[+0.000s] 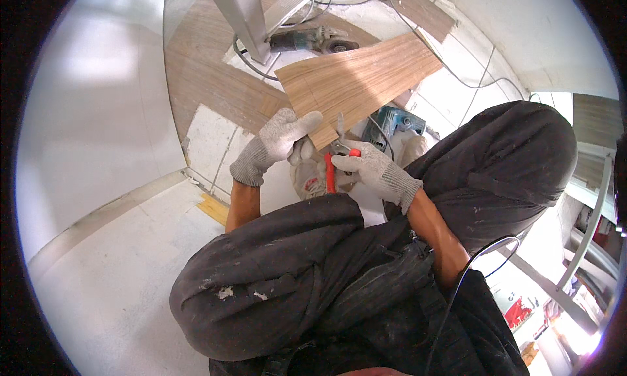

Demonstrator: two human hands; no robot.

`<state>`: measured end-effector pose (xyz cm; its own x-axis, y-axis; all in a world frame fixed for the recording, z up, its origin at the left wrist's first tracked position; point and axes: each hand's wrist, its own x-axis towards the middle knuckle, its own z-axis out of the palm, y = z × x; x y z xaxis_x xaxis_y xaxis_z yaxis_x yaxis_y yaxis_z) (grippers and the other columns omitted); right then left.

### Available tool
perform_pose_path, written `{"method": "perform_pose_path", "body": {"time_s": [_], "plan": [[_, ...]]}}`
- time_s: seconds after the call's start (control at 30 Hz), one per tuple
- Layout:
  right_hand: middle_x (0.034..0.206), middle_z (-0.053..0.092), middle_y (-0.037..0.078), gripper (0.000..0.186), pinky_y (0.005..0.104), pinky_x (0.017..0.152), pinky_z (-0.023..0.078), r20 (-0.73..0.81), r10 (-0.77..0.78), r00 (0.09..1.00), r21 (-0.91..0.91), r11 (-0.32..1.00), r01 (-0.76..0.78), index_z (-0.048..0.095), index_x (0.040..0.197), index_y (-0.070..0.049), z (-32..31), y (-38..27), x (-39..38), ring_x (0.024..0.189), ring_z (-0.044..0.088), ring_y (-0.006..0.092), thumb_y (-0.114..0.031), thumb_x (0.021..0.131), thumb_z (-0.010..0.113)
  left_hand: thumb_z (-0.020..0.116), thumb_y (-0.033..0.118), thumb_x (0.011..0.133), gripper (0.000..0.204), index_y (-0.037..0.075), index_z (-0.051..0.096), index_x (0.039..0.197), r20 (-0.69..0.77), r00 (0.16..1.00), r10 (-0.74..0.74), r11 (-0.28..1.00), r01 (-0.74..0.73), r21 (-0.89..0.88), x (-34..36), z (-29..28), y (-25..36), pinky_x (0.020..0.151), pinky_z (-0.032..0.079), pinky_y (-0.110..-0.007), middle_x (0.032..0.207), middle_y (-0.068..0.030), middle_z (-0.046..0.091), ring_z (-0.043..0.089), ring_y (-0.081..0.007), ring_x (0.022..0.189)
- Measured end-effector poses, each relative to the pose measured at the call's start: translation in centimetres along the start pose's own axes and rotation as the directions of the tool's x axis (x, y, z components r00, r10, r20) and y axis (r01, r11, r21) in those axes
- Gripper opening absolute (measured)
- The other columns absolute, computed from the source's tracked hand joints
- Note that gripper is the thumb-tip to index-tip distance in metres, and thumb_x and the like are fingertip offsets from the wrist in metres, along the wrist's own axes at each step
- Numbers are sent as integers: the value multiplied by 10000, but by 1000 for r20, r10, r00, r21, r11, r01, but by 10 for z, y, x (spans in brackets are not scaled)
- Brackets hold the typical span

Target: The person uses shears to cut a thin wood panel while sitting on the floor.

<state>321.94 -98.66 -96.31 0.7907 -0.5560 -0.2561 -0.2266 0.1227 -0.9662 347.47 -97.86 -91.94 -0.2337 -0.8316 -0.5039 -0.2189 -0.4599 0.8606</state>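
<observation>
A long, wood-grain floor plank slants across my lap's far side, its narrow near end toward me. My left hand, in a grey knit glove, is closed on the left side of that end, thumb on top. In the gloved right hand is a pair of red-handled snips. Their handles are spread, and the metal jaws are at the plank's near corner. Whether the jaws bite into the plank I cannot tell. My glove partly hides the far handle.
An angle grinder lies beyond the plank, beside a metal ladder leg. A teal power tool rests right of the plank. Cables cross the partly tiled floor. A white panel stands at left, and a yellowish wood strip lies near it.
</observation>
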Motion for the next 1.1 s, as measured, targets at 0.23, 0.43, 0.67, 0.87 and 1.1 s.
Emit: {"method": "perform_pose_path", "body": {"time_s": [0.23, 0.43, 0.67, 0.87, 1.1], "plan": [[1052, 709, 82, 396, 300, 934, 506, -80, 236, 968, -220, 943, -248, 626, 1316, 8, -1, -6, 10, 989, 645, 127, -288, 1057, 584, 543, 507, 1075, 650, 38, 649, 637, -135, 984, 116, 987, -129, -92, 9, 17, -11, 385, 378, -284, 478, -39, 556, 486, -108, 362], [1003, 705, 101, 338, 301, 873, 511, 70, 434, 898, 141, 887, -440, 647, 1137, 16, -3, -17, 5, 887, 648, 156, -306, 1065, 569, 540, 505, 1079, 546, 18, 731, 925, 66, 994, -82, 995, 85, -46, 7, 4, -9, 453, 418, -260, 559, 6, 593, 537, -74, 459], [825, 663, 85, 329, 332, 742, 530, -5, 377, 926, 3, 926, -377, 640, 1029, 5, 1, -15, 3, 829, 659, 159, -316, 1063, 575, 503, 481, 1094, 592, 38, 668, 738, 39, 998, 41, 998, -42, 48, 7, 5, -10, 458, 445, -282, 511, -19, 563, 541, -118, 417], [839, 707, 143, 328, 365, 767, 544, -200, -8, 980, -366, 928, -67, 687, 1112, -16, 11, -3, 0, 814, 697, 241, -323, 1038, 598, 502, 460, 1097, 574, 25, 681, 768, 64, 998, 5, 999, -8, 54, 10, 6, -7, 447, 444, -295, 503, -26, 562, 557, -127, 420], [951, 739, 205, 336, 391, 832, 547, -268, 201, 942, -254, 929, -270, 730, 1153, -15, 13, -35, 5, 881, 723, 288, -297, 995, 641, 557, 531, 1052, 580, 23, 735, 837, -157, 985, -74, 978, 41, -204, 23, 20, -32, 423, 402, -274, 586, -31, 636, 536, -104, 415]]}}
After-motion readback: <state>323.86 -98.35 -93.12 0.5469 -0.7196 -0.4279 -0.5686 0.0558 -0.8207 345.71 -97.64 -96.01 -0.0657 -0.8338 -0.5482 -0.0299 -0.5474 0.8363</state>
